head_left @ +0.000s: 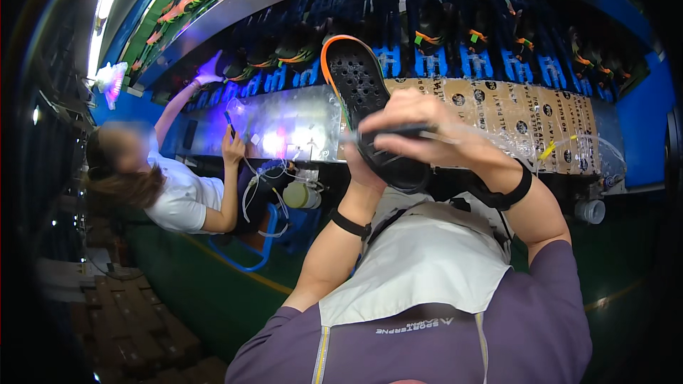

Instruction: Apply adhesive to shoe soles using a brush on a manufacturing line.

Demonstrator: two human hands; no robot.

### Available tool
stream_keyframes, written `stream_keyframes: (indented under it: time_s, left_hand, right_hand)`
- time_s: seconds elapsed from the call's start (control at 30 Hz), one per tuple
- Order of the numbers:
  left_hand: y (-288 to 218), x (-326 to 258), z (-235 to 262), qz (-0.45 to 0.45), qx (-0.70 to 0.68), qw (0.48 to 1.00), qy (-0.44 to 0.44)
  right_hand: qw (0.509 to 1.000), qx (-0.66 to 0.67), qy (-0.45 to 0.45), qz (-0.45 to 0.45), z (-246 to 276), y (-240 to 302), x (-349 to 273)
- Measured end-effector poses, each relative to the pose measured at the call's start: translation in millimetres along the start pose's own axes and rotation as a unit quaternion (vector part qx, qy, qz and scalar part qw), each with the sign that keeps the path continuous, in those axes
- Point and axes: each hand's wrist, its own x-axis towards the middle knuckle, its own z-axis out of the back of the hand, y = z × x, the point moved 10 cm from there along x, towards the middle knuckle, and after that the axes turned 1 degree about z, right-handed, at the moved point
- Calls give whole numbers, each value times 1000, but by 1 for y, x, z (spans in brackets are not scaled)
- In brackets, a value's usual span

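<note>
A black shoe sole with an orange rim (352, 75) is held up before me, its face dotted with round holes at the far end. From below, my left hand (363, 169) grips the near part; most of its fingers are hidden behind the sole. Over the sole's middle, my right hand (427, 117) is closed around a dark, slim-handled tool (405, 130). The tool's tip is blurred, so I cannot tell whether it touches the sole. A clear tube (491, 137) runs off to the right from that hand.
Printed cardboard (526, 117) covers the bench behind my hands. Beyond stands a rack of blue holders (430, 60) bearing dark shoes with orange edges. At left, a co-worker (185, 188) reaches to the rack and holds a pen-like tool. A white cup (590, 211) hangs at right.
</note>
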Motion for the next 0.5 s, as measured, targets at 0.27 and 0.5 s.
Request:
stream_keyframes:
  time_s: [0.27, 0.5]
  left_hand:
    - [-8, -12, 51, -20, -67, 987, -145]
    - [-40, 19, 0, -28, -109, 994, -7]
  right_hand:
    - [986, -69, 132, 69, -27, 17, -10]
    - [979, -44, 165, 112, -29, 38, -10]
